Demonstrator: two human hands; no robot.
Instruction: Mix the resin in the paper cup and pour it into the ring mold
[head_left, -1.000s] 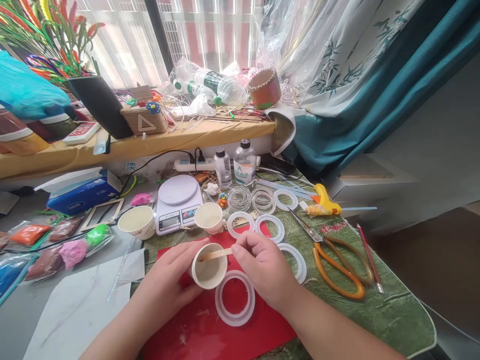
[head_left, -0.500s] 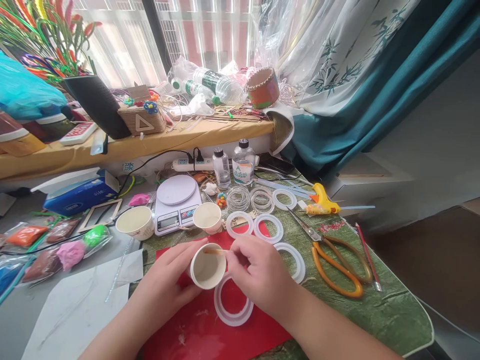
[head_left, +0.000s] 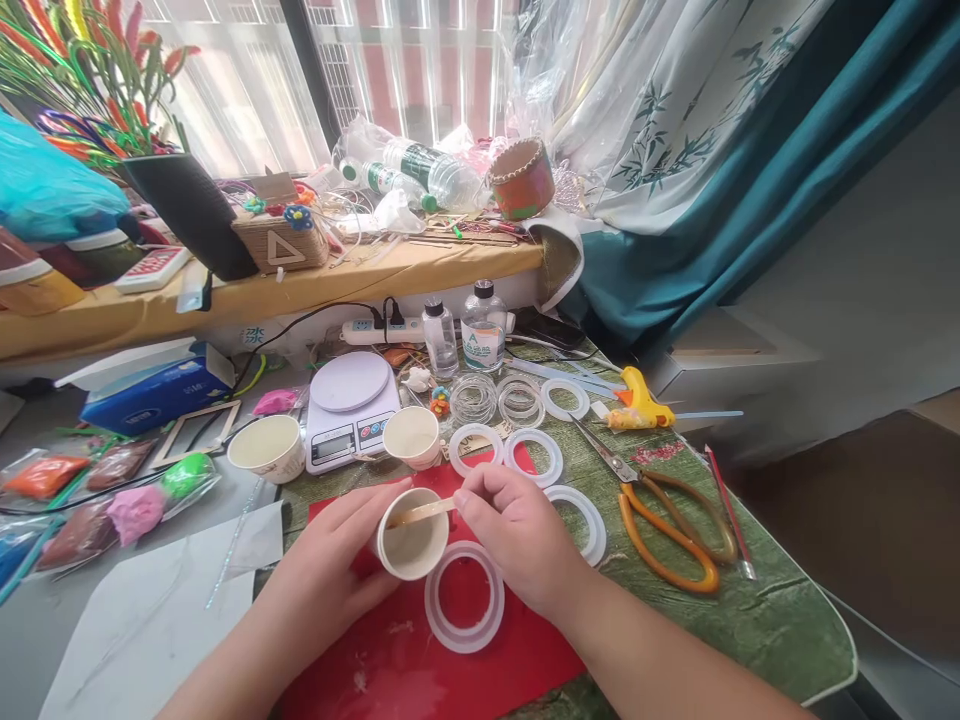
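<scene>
A white paper cup [head_left: 414, 555] is held over the red sheet [head_left: 420, 670] by my left hand [head_left: 341, 545], its fingers wrapped round the cup's left side. Between the fingertips of my right hand [head_left: 517, 530] is a flat wooden stick [head_left: 421, 513] that slants down into the cup. What the cup contains is hard to make out. Just below my right hand lies a white ring mould [head_left: 465, 640]. Further ring moulds [head_left: 589, 530] lie beyond and to the right of that hand.
Two paper cups [head_left: 266, 450] stand near a white scale [head_left: 352, 425]. Two clear bottles [head_left: 484, 330] stand behind. Orange-handled scissors [head_left: 667, 540], a yellow glue gun [head_left: 637, 400] and a red pencil [head_left: 729, 510] lie right. Bagged clay [head_left: 139, 510] is at left.
The stick has swung across the cup and more of its length shows. My right hand's fingers have shifted slightly, while my left hand keeps the cup nearly in place.
</scene>
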